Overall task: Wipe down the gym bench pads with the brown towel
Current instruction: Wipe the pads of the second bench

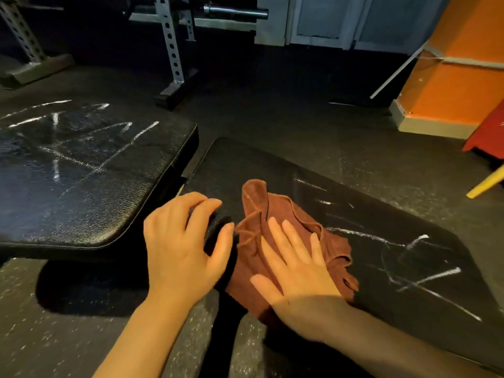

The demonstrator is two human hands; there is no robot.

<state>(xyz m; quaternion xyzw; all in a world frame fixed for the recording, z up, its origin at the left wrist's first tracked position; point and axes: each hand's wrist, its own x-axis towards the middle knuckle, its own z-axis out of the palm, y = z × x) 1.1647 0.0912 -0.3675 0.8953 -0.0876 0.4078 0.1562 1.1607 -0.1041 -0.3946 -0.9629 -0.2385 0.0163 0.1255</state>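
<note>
A crumpled brown towel [261, 214] lies on the near left part of a black bench pad [381, 214] that runs from the centre to the lower right. White chalk streaks mark that pad to the right of the towel. My right hand [297, 268] presses flat on the towel with straight fingers. My left hand [182, 241] curls its fingers over the pad's left edge, beside the towel. A second black pad [81, 173] lies to the left, also streaked with white chalk.
Dark speckled rubber floor [54, 336] surrounds the bench. A grey perforated rack upright [171, 45] and a barbell end [237, 10] stand at the back. An orange pillar [458, 77] rises at the right, with a red object [488, 132] and a yellow bar [488, 181] near it.
</note>
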